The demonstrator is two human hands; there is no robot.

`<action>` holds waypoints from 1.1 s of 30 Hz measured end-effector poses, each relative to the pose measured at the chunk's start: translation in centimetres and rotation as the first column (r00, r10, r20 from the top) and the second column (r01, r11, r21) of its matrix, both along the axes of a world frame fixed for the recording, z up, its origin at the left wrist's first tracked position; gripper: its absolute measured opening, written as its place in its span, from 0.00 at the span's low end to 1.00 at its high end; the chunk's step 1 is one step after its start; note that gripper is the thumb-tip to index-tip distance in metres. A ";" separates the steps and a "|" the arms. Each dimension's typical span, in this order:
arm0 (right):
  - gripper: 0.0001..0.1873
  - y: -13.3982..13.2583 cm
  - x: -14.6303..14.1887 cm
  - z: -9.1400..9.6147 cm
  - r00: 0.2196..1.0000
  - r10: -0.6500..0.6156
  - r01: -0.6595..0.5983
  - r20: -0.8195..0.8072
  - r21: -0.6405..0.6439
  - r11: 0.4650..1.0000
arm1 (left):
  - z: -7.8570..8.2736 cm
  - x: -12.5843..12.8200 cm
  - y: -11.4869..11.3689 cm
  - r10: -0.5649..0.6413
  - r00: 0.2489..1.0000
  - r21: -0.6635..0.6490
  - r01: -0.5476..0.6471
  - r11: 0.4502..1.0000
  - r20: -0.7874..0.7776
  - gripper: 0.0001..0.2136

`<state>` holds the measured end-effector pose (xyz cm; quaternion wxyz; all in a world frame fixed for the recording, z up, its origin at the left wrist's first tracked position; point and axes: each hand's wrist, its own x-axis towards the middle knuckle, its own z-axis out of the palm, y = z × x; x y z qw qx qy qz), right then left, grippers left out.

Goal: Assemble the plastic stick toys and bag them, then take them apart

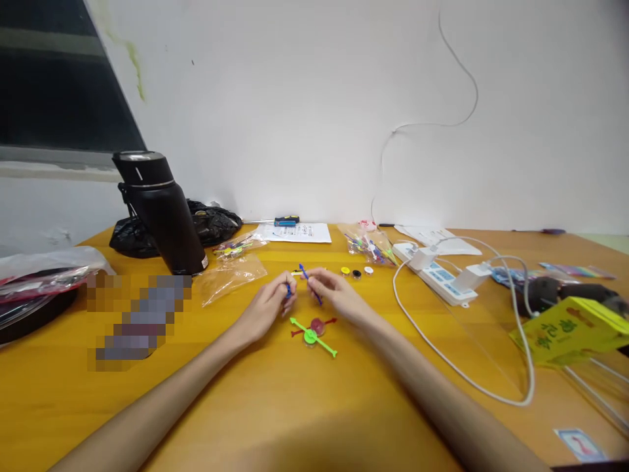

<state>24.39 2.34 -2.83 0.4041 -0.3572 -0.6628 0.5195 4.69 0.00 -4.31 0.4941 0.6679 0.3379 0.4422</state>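
White wall (pixel 295 118) rises behind my yellow-brown wooden table (pixel 236 406). Near the middle of it, my right hand (pixel 341 298) pinches a blue arrow (pixel 303 271) between thumb and fingers, its head pointing up toward the far side. My left hand (pixel 268 303) is just beside it, to the left, with the fingers curled in around a small blue piece (pixel 288 290); most of that piece is hidden, so I cannot tell its shape.

Just on the near side of my hands, a green arrow (pixel 322 345) and a red arrow (pixel 331 321) lie crossing on the table, each with a round disc in its own colour. Beyond my right hand sit a yellow disc (pixel 345 271), a black disc (pixel 357 273) and a white disc (pixel 368 270) in a row.

Farther off, one clear bag (pixel 371 246) of coloured pieces lies to the right of a printed sheet (pixel 314 232), and a screwdriver (pixel 287 221) rests by that sheet's far edge. On the left stands a black bottle (pixel 164 219) in front of a black plastic bag (pixel 223 223). On the right are a white power strip (pixel 446 283) with a looping cable (pixel 455 375) and a yellow box (pixel 572 331).
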 end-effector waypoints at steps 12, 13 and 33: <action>0.07 0.2 2.4 -0.1 0.873 -0.415 0.135 0.255 0.692 0.709 | -1.6 -0.8 2.0 0.185 0.979 -0.087 -0.178 0.980 0.087 0.10; 0.08 0.2 2.4 -0.2 0.876 -0.410 0.130 0.255 0.693 0.709 | -1.7 -0.8 1.9 0.187 0.980 -0.054 -0.184 0.981 0.059 0.11; 0.09 -0.2 2.0 -0.3 0.898 -0.275 -0.041 0.344 0.688 0.724 | 0.1 -0.3 0.6 0.205 0.953 0.198 -0.161 0.967 -0.223 0.11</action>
